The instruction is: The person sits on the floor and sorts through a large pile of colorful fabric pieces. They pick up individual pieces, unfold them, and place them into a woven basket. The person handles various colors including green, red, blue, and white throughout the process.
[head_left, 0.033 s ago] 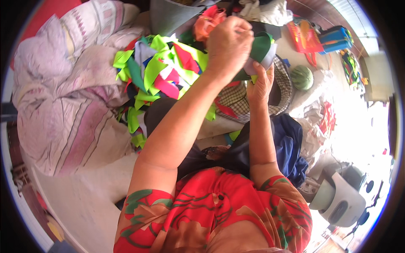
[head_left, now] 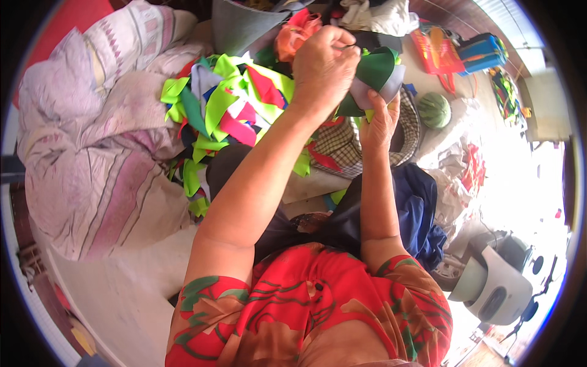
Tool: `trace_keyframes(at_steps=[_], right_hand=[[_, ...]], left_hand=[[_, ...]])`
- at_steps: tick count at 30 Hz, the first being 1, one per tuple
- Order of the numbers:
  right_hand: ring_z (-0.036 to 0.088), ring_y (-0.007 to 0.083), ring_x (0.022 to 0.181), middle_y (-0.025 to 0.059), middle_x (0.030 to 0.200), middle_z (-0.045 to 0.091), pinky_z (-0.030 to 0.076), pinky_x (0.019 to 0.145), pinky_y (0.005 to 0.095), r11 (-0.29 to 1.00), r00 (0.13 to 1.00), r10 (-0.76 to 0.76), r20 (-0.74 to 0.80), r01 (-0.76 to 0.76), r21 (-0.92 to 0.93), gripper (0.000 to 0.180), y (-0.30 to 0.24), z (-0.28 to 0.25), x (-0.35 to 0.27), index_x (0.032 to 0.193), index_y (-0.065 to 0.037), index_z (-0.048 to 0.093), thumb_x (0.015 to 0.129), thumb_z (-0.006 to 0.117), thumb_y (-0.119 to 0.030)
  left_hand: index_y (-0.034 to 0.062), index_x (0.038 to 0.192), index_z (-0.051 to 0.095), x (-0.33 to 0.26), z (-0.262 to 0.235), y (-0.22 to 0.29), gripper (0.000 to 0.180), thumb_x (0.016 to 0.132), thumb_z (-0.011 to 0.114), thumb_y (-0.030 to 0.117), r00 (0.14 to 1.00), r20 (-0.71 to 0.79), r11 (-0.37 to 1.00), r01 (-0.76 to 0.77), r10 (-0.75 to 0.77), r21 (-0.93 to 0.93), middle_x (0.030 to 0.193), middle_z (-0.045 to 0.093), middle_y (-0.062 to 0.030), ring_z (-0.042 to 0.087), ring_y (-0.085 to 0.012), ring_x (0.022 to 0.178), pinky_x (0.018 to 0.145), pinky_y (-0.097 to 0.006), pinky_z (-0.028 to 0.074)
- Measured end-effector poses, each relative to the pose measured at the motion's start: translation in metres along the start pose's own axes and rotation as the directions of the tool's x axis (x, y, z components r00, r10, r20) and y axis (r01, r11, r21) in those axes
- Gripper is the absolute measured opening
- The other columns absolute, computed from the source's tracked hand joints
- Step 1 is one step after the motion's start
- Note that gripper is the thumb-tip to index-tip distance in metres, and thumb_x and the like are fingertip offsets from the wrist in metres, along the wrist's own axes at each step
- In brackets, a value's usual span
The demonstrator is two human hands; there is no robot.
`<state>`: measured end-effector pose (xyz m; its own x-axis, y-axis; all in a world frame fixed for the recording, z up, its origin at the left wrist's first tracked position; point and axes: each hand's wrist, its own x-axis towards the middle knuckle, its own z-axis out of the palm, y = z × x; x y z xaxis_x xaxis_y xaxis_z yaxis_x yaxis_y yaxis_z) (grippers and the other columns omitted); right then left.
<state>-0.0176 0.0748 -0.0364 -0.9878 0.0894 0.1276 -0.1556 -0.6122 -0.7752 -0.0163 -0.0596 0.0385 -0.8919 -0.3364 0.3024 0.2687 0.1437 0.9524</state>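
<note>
My right hand (head_left: 383, 122) grips several layered cloth pieces, with a dark green piece (head_left: 377, 68) over a grey one (head_left: 391, 81). Its thumb presses on the near side of them. Just left of these pieces, my left hand (head_left: 325, 68) is raised with thumb and fingers pinched together; whatever is between the fingertips is too small or hidden to make out. Beneath and to the left lies a heap of cloth scraps (head_left: 226, 113) in lime green, red, grey and dark green. A checked fabric basket (head_left: 342, 144) sits under my hands, with a red scrap on its side.
A large bundle wrapped in pale patterned cloth (head_left: 116, 147) takes up the left. At the back are a grey bucket (head_left: 244, 27) and crumpled coral cloth (head_left: 296, 37). On the right are a striped green melon (head_left: 435, 110), a red bag (head_left: 437, 52) and a grey-white machine (head_left: 498, 287).
My left hand has shifted slightly left, away from the cloth pieces. The pieces in my right hand show a little more of their faces. The whole view has moved slightly.
</note>
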Motion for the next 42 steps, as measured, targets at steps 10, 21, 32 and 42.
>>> trace_keyframes(at_steps=[10,21,32,42], right_hand=[[0.053,0.0126,0.092,0.0031,0.102,0.053,0.046,0.081,0.0250,0.965,0.993,-0.111,0.029,0.114,-0.235,0.052,-0.040,0.000,-0.037,0.116,-0.007,0.043,0.075,0.075,-0.010],[0.060,0.0211,0.095,0.0094,0.108,0.059,0.050,0.085,0.0352,0.946,0.997,0.063,-0.052,-0.043,0.322,0.035,-0.071,-0.012,-0.037,0.118,-0.006,0.047,0.085,0.059,-0.007],[0.057,0.0138,0.093,0.0066,0.106,0.057,0.048,0.084,0.0266,1.000,0.999,-0.029,-0.013,0.029,0.010,0.036,-0.056,0.010,-0.025,0.118,-0.003,0.049,0.084,0.063,-0.005],[0.057,0.0168,0.099,0.0055,0.108,0.057,0.049,0.087,0.0321,1.000,0.999,-0.011,-0.030,0.011,-0.024,0.035,-0.044,0.016,-0.031,0.113,-0.010,0.048,0.083,0.062,-0.001]], left_hand=[[-0.0025,0.110,0.056,-0.023,0.014,0.009,0.036,0.087,0.059,0.024,0.766,0.596,0.813,0.494,-0.240,-0.308,0.098,0.061,-0.0067,0.056,-0.0117,0.084,0.070,-0.026,0.047],[0.0009,0.106,0.058,-0.018,0.021,-0.003,0.025,0.093,0.050,0.021,0.807,0.481,0.711,0.558,-0.343,-0.428,0.092,0.062,-0.0075,0.062,-0.0163,0.077,0.061,-0.032,0.054],[0.0030,0.101,0.064,-0.021,0.015,0.010,0.027,0.084,0.068,0.024,0.686,0.684,0.557,0.678,-0.247,-0.480,0.088,0.065,-0.0025,0.061,-0.0085,0.076,0.066,-0.024,0.049],[-0.0007,0.095,0.065,-0.020,0.011,0.013,0.021,0.080,0.069,0.012,0.844,0.483,0.800,0.449,-0.234,-0.397,0.085,0.066,-0.0053,0.061,-0.0095,0.071,0.060,-0.025,0.049]])
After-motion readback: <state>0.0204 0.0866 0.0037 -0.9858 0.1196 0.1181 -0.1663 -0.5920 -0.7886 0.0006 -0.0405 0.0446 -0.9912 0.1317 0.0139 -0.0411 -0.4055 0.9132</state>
